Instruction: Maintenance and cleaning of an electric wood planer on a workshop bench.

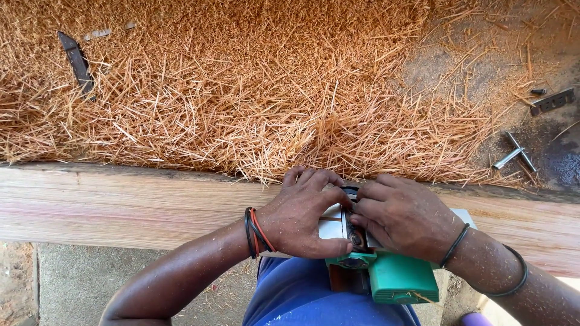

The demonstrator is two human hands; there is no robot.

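- On the wooden plank (121, 205), near its right half, sits a green electric planer (386, 274), body overhanging the near edge toward the person.
- Left hand (302, 214) lies over the planer's white-grey top, fingers curled down, thumb pressed along the near side; clamped on the tool.
- Right hand (405, 217) covers the planer from the right, fingers bent onto the dark middle part; also gripping the tool.
- Both hands touch each other over the planer.
- Left wrist wears red and black bands (257, 232); right wrist has black bands (454, 244).
- Beyond the plank, a thick heap of orange wood shavings (241, 90) covers the ground.
- Far right, a small metal tool (513, 154) lies on bare dirt.
- Blue clothing (302, 296) shows below the hands.
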